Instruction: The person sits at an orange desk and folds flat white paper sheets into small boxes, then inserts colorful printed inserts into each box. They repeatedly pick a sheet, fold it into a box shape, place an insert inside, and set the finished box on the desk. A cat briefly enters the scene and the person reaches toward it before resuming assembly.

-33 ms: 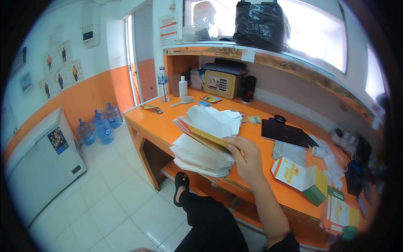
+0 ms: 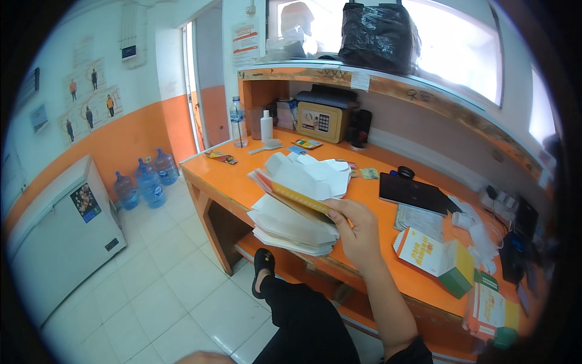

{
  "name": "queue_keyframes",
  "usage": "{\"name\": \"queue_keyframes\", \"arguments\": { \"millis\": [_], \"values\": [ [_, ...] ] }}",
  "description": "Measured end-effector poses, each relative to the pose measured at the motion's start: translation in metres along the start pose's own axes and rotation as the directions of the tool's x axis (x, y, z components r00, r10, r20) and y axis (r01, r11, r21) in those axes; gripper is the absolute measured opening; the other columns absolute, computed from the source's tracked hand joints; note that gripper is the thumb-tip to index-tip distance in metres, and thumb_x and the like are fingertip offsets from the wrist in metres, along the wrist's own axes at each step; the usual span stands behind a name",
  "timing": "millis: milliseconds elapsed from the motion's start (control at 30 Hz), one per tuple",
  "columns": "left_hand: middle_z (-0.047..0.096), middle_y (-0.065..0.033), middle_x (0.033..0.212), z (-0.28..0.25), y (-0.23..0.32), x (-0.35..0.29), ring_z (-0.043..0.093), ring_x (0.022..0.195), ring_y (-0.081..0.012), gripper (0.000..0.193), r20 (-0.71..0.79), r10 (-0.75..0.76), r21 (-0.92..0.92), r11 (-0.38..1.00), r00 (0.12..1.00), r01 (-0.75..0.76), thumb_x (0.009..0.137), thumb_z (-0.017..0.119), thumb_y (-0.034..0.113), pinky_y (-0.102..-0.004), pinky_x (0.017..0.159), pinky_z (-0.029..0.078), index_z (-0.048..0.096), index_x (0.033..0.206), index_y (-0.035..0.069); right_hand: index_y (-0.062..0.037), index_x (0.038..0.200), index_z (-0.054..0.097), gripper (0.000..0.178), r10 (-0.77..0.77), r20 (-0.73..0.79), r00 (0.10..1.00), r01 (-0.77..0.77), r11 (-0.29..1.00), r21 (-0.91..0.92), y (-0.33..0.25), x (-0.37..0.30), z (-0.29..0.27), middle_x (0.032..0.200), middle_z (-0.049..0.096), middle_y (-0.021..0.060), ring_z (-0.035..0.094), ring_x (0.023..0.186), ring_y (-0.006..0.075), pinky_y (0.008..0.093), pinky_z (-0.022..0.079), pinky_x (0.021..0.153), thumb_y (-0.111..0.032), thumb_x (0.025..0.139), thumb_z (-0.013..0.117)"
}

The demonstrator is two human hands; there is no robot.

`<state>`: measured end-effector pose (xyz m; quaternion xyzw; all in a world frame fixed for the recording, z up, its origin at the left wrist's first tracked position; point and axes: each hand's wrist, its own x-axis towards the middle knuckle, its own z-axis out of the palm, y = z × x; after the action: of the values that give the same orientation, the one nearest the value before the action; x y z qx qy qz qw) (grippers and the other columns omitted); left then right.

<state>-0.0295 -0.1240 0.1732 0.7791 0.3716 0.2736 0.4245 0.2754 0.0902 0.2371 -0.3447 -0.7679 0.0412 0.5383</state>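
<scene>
Blue water jugs near a white chest freezer, a tan safe

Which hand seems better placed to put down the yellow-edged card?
Probably the right hand: it grips the yellow-edged card, while the left hand shows only partly, at the lower edge.

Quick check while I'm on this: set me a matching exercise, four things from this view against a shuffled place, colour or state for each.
Things:
1. Right hand
2. Safe
3. Bag
4. Water jugs

Descriptions:
A. On the tiled floor, near the freezer
B. Black, up on the ledge by the window
C. Gripping a yellow-edged card
D. Gold-coloured, under the ledge

Pairs: 1-C, 2-D, 3-B, 4-A
</scene>
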Motion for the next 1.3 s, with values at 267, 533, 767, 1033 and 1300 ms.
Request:
{"name": "queue_keyframes", "arguments": {
  "millis": [267,533,767,1033,1300],
  "values": [
    [0.043,-0.0102,0.141,-0.025,0.006,0.079,0.035,0.136,-0.0310,0.056,-0.147,0.281,0.716,0.692,0.948,-0.095,0.080,0.069,0.016,-0.0505,0.110,0.027,0.048,0.132,0.011,-0.0053,0.101,0.069,0.022,0.327,0.197,0.924,-0.272,0.926,-0.263,0.020,-0.005,0.034,0.074,0.066,0.0184,0.065,0.067,0.0305,0.0377,0.050,0.064,-0.021,0.085,0.065],
    [0.051,-0.0042,0.133,-0.016,-0.036,0.217,0.044,0.128,-0.0233,0.054,-0.239,0.528,0.915,0.404,0.815,0.006,0.080,0.067,0.023,-0.0599,0.107,0.025,0.050,0.130,0.012,-0.0029,0.102,0.067,0.022,0.346,-0.118,0.931,-0.346,0.938,0.024,0.035,-0.009,0.011,0.082,0.069,0.0157,0.066,0.072,0.0287,0.0347,0.051,0.068,-0.019,0.088,0.062],
    [0.045,-0.0126,0.141,-0.024,-0.064,0.203,0.039,0.134,-0.0290,0.062,-0.287,0.503,0.791,0.604,0.815,-0.095,0.084,0.066,0.028,-0.0540,0.112,0.021,0.042,0.136,0.006,-0.0040,0.096,0.066,0.012,-0.092,-0.198,0.976,0.135,0.968,0.212,-0.026,-0.016,-0.012,0.088,0.067,0.0070,0.065,0.080,0.0195,0.0344,0.051,0.077,-0.006,0.087,0.060],
    [0.054,-0.0183,0.126,-0.020,-0.064,0.013,0.046,0.127,-0.0280,0.033,-0.658,0.753,0.703,0.611,0.005,0.365,0.084,0.069,0.022,-0.0441,0.109,0.032,0.059,0.109,0.003,-0.0035,0.100,0.062,0.013,-0.522,0.443,0.729,0.060,0.694,0.718,-0.069,-0.053,0.050,0.090,0.061,0.0067,0.059,0.093,0.0205,0.0399,0.043,0.093,-0.007,0.089,0.057],
    [0.061,-0.0080,0.069,0.015,-0.083,0.014,0.062,0.063,-0.0185,0.019,-0.949,-0.126,-0.029,0.947,0.288,0.319,0.078,0.075,0.007,-0.0262,0.061,0.049,0.057,0.081,0.000,-0.0009,0.125,0.050,0.046,0.150,0.273,0.950,-0.230,0.929,0.291,-0.003,-0.111,0.167,0.117,0.054,0.0182,0.055,0.105,0.0304,0.0379,0.043,0.089,-0.013,0.084,0.067]
  ]
}}
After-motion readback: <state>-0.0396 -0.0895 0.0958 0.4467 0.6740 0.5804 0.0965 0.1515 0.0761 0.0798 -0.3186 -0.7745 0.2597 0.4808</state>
